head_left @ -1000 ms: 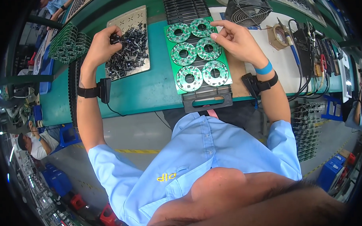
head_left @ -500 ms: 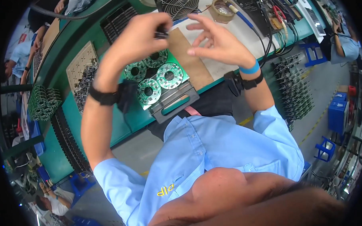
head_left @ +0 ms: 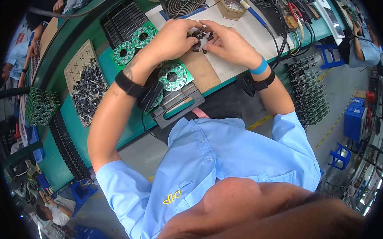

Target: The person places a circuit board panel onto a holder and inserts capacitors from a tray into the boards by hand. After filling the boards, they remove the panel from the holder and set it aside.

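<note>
My left hand [head_left: 174,40] and my right hand [head_left: 233,45] meet at the middle of the bench. Their fingers curl around several small black electronic components [head_left: 200,35], dark cylinders with pale ends, held in a loose bunch over the white and brown sheets. Both hands are closed on components; the left palm's inside is hidden. Below my left forearm, a round green circuit board [head_left: 173,77] lies in a dark carrier frame [head_left: 180,110] with a handle. More round boards [head_left: 143,36] show beyond the forearm, which covers part of the panel.
A beige tray [head_left: 74,77] heaped with black components stands at the left. Beyond are a black slotted rack [head_left: 122,23], a fan [head_left: 183,4], a round solder pot [head_left: 233,6] and a blue-handled soldering iron [head_left: 253,16]. Stacked boards [head_left: 306,92] stand at the right.
My left hand came down and right, bringing dark components, and my right hand moved in to meet it. Fingers that were spread on the right now close on components. More tray and boards show.
</note>
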`<state>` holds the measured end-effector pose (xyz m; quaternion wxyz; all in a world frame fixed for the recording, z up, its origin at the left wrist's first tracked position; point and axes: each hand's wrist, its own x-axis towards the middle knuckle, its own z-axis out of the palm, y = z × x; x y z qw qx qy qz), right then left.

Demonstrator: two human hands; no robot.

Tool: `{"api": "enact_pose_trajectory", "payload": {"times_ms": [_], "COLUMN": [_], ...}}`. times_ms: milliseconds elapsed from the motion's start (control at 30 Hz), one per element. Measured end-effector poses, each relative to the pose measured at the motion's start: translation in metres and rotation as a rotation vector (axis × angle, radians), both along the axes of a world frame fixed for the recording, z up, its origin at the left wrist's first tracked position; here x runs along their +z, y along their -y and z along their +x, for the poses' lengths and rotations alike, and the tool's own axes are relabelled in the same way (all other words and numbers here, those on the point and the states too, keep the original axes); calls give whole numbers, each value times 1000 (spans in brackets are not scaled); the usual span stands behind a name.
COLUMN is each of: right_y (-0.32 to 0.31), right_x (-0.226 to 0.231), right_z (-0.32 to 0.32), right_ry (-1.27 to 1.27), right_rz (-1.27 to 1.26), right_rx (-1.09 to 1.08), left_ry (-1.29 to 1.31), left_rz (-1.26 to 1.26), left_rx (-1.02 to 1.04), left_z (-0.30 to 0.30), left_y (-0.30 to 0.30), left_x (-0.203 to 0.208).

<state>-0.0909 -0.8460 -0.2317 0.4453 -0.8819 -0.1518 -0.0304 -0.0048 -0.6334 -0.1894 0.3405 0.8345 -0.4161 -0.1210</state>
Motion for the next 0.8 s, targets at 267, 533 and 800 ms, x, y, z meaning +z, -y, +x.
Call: {"api": "enact_pose_trajectory", "payload": {"times_ms": [267,533,800], "right_y": [-12,-37,-41], "right_x": [15,-5,-15], "right_z": [-25,-33,-41], "right_ry": [310,222,205], "right_rz": [-153,-205,-163], "right_rx": [-34,-123,-279], "left_ry": [194,-26,578], "left_rz": [-209,-82,182], "left_rx": [250,738,882], "left_z": [-83,-175,-134], "left_y": [-114,-220,-268], "left_x": [48,6,-20]}}
